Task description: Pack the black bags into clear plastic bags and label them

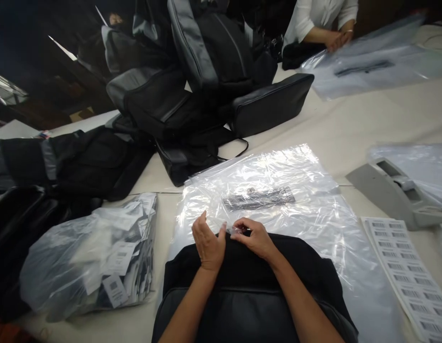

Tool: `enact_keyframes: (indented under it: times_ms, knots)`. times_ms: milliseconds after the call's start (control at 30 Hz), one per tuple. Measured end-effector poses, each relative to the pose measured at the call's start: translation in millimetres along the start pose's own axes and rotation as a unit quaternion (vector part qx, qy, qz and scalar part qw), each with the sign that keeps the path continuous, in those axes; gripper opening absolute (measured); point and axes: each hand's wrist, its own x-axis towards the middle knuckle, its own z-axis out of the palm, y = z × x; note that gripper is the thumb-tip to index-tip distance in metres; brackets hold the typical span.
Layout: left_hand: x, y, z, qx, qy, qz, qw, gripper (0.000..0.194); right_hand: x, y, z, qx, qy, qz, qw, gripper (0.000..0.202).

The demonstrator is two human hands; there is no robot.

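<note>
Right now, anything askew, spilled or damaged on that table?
Only untidiness: the heaped bags at the back lean at mixed angles, and the paper tags at left fan unevenly. The nearest black bag looks undamaged; I see no spill.

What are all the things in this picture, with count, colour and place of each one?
Front bag: 1, black, bottom centre
Small pale piece: 1, whitish, at front bag's far edge
Plastic sheet stack: 1, clear, under and beyond front bag
Other bags: several, black and grey, left to upper centre
Tag bag: 1, clear with white tags, lower left
Barcode sheets: a stack, white, lower right
Dispenser: 1, grey, right
Other plastic: uncounted, clear, right and upper right
Co-worker: 1, white sleeves, top right
Table: count unclear, cream, beneath
Left hand: 1, bare, left of small pale piece
Right hand: 1, bare, pinching small pale piece
</note>
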Motion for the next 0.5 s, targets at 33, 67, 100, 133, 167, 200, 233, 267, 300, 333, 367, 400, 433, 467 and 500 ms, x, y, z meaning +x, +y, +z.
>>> enact_keyframes:
  times_ms: [33,67,100,133,167,200,233,267,300,333,367,400,433,467,500]
  knots:
    - [12,-5,2.3,0.024,0.007,0.002,1.0,0.042,-1,-1,2,-0.013,-0.006,-0.001,1.0,0.017]
    - [23,-11,2.9,0.039,0.012,0.012,0.999,0.028,-1,-2,3,-0.031,-0.007,-0.001,0.999,0.017]
    - [31,-15,1.6,0.037,0.018,0.029,0.999,0.017,-2,-3,4,-0.054,-0.002,-0.003,0.999,0.019]
    - [37,-19,-1.2,0.016,0.022,0.05,0.998,0.015,-2,-3,6,-0.079,0.008,-0.009,0.997,0.024]
    - [40,-21,-5.5,-0.022,0.022,0.071,0.997,0.018,-2,-3,7,-0.106,0.023,-0.016,0.994,0.029]
    - [40,-22,-10.9,-0.072,0.02,0.085,0.994,0.023,-2,-3,9,-0.134,0.045,-0.022,0.99,0.031]
    - [38,-22,-16.7,-0.127,0.011,0.088,0.988,0.029,-1,-3,10,-0.159,0.073,-0.026,0.984,0.029]
    - [34,-23,-22.7,-0.176,-0.002,0.078,0.981,0.035,-1,-2,10,-0.175,0.105,-0.024,0.979,0.024]
    - [28,-24,-28.1,-0.209,-0.015,0.055,0.976,0.04,1,-1,11,-0.181,0.136,-0.017,0.974,0.018]
    - [22,-27,-32.7,-0.224,-0.024,0.026,0.974,0.042,3,0,11,-0.175,0.161,-0.008,0.971,0.013]
    - [15,-32,-36.1,-0.222,-0.03,0.0,0.975,0.044,6,0,11,-0.159,0.178,0.0,0.971,0.012]
    - [8,-38,-38.3,-0.201,-0.036,-0.017,0.979,0.044,9,0,12,-0.132,0.185,0.008,0.974,0.013]
    - [2,-45,-39.4,-0.164,-0.044,-0.027,0.985,0.045,14,0,12,-0.094,0.179,0.013,0.979,0.016]
    - [-3,-52,-39.7,-0.117,-0.055,-0.027,0.991,0.047,19,0,14,-0.045,0.166,0.016,0.985,0.019]
    - [-7,-59,-39.4,-0.068,-0.07,-0.02,0.995,0.05,24,-1,16,0.01,0.15,0.019,0.988,0.022]
